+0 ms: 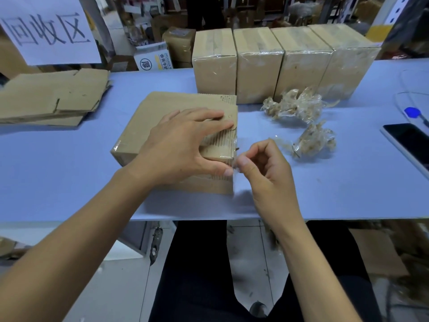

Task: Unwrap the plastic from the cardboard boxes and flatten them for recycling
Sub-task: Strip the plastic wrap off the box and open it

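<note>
A brown cardboard box (148,117) lies on its side on the blue table (69,177), still partly covered in clear plastic film. My left hand (178,145) rests on top of it, fingers spread flat and the thumb against its right end. My right hand (267,168) is at the box's right end, thumb and forefinger pinching a strip of the clear plastic wrap (235,159). Several wrapped boxes (260,66) stand upright in a row at the back of the table.
A stack of flattened cardboard (51,96) lies at the left. Two crumpled wads of plastic (299,105) (313,141) lie to the right of the box. A phone (411,142) and a blue-tipped tool (413,112) are at the right edge. A paper sign (48,29) hangs at upper left.
</note>
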